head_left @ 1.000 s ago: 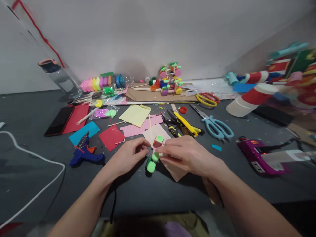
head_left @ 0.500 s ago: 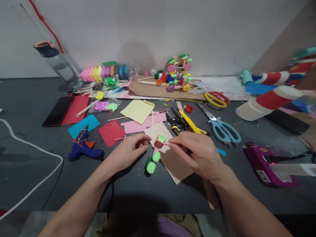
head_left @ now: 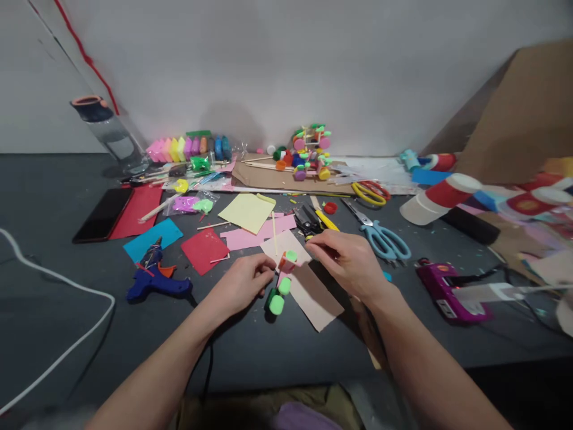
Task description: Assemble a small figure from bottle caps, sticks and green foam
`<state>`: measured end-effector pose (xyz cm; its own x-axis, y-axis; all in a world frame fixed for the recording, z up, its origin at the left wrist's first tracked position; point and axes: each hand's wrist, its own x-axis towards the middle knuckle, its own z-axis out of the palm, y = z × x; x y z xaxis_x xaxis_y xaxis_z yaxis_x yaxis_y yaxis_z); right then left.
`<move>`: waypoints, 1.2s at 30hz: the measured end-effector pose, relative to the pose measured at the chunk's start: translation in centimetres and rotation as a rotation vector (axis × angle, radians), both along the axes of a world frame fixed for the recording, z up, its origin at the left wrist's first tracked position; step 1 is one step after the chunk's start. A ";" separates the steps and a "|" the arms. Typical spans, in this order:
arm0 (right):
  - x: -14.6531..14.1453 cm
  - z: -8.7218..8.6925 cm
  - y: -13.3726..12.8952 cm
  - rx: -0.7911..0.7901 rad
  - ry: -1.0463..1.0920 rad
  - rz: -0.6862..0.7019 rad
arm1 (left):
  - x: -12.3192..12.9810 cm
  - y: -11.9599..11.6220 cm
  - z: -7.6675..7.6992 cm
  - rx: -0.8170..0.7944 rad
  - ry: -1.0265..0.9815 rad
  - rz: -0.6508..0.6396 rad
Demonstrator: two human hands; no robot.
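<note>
Your left hand and right hand meet over the small craft piece of orange and pink foam with light-green foam discs, which sits low over the dark grey tabletop, just above the beige sheet of card. Your left grip pinches the piece from its left side, fingertips closed on it, probably to keep it steady. Your right grip is pinched shut just right of the piece's upper green disc; what it grasps, if anything, is too small to make out, though the fine pinch suits work on a thin part. Behind the piece lie pink paper strips and a pale yellow paper square, with black-handled pliers and a yellow utility knife just beyond your right hand, close enough to reach. Right of the piece lie light-blue scissors and a purple glue gun; well left of it rest a blue glue gun, a red paper square and a blue paper square. Far behind the piece, against the plain white wall, stand a finished model of sticks and coloured discs and a row of coloured clay blocks. A white cable curves across the tabletop at the far left.
</note>
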<state>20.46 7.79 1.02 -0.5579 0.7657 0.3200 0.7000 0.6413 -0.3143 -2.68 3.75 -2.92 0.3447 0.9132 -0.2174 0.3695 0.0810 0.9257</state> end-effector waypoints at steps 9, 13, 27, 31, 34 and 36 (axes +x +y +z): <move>-1.4 0.8 -1.2 -0.148 -0.319 0.029 | 0.1 -0.1 0.3 -0.008 -0.015 -0.037; -1.9 0.5 -1.5 -0.154 -0.348 0.009 | -0.1 0.0 0.1 -0.023 0.019 -0.024; -1.7 1.1 -1.8 -0.218 -0.060 0.020 | -0.2 0.5 -0.2 -0.174 -0.208 0.149; -1.3 2.9 -0.9 -0.314 0.092 0.080 | -0.4 0.8 0.4 -0.244 -0.452 0.145; -1.3 3.5 0.2 -0.457 0.189 0.148 | -0.6 0.7 1.0 -0.299 -0.626 0.075; -1.5 3.5 0.9 -0.561 0.241 0.194 | -0.7 0.5 1.2 -0.341 -0.707 0.041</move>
<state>18.98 8.68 4.51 -0.6652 0.7459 0.0335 0.4557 0.4412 -0.7731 -3.39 4.23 -1.69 0.4734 0.8504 -0.2296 -0.3072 0.4037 0.8618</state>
